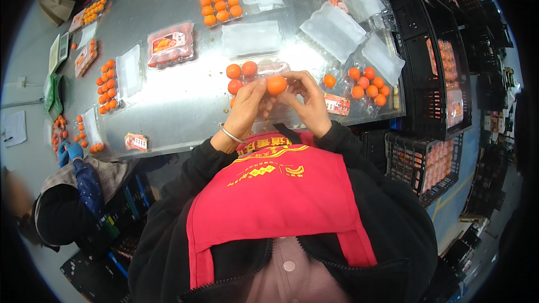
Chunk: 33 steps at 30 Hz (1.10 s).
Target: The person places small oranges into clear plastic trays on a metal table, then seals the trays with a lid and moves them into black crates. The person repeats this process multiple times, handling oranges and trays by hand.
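Note:
Between my two hands, above the table's near edge, is an orange citrus fruit. My left hand, with a bangle at its wrist, touches the fruit's left side with thumb and fingers. My right hand curls round its right side, fingertips against it. Just behind them lies a clear plastic tray with several orange fruits in its left part; my hands hide some of it. To the right sit a loose fruit, a printed card and a clear tray holding several fruits.
On the metal table are a closed labelled fruit pack, a filled open tray and white liner pads. Black crates stand at the right. A co-worker with blue gloves is at the left.

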Available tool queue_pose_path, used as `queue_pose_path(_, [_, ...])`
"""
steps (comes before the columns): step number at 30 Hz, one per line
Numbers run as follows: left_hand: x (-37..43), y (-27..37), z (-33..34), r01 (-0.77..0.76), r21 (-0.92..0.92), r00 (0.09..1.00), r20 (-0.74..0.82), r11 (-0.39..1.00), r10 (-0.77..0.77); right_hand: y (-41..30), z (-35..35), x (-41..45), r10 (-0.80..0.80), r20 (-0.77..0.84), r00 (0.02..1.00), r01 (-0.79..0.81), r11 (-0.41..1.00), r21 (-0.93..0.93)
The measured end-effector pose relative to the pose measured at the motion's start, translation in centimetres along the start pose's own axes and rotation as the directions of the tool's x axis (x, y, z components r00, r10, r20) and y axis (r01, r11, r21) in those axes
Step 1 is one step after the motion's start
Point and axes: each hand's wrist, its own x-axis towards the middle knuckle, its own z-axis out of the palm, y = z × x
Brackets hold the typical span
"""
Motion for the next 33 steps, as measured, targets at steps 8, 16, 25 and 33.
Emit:
queue_pose_path(8, [-0.2, -0.9, -0.1, -0.220, 0.140, 0.974, -0.018, 0.965, 0.225, -0.5, 0.3, -0.4, 0.292, 0.126, 0.948, -0.318, 0.875, 0.366])
queue_pose_path(16, [-0.5, -1.4, 0.3, -0.346, 0.329, 0.924, -0.045, 0.878, 0.381, -0.3, 0.0, -0.5, 0.292, 0.119, 0.949, -0.315, 0.863, 0.395])
queue_pose_path(25, [-0.4, -1.8, 0.1, -0.220, 0.332, 0.943, -0.169, 0.917, 0.288, 0.6, 1.4, -1.2, 0.211, 0.076, 0.975, -0.223, 0.889, 0.401])
queue_pose_path(33, [-0.3, -2.5, 0.1, -0.335, 0.405, 0.890, -0.160, 0.851, 0.426, 1.3, 1.6, -1.2, 0.284, 0.083, 0.955, -0.293, 0.871, 0.394])
